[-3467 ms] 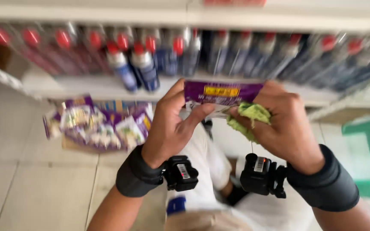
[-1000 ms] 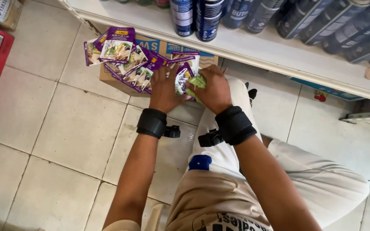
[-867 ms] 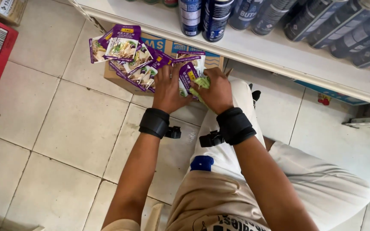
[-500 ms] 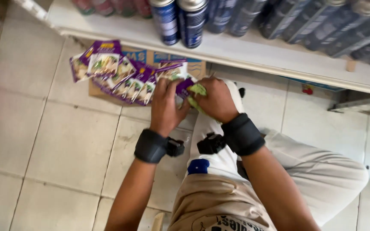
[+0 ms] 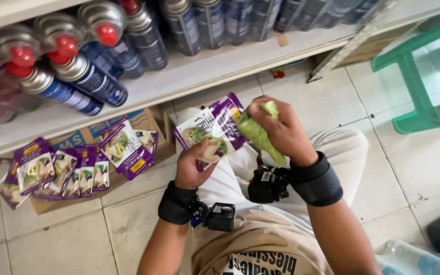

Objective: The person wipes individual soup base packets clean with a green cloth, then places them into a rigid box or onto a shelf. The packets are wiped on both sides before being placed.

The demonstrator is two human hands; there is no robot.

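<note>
My left hand [image 5: 195, 165] holds a purple and white food pouch [image 5: 210, 130] with a picture of a dish on it, over my lap. My right hand [image 5: 281, 130] grips a crumpled green cloth [image 5: 255, 133] pressed against the pouch's right side. Both wrists wear black bands with small black devices. A cardboard box [image 5: 146, 122] on the tiled floor to the left holds several more purple pouches [image 5: 77, 163], fanned out.
A low white shelf [image 5: 189, 74] runs across the top, lined with several spray cans with red caps [image 5: 72, 76] and dark cans. A green plastic stool [image 5: 418, 76] stands at the right. A clear plastic bottle [image 5: 408, 257] lies at the bottom right.
The camera has swung to the right and closer. My hands lifted a pouch away from the box and now hold it over my lap with the cloth on it.
</note>
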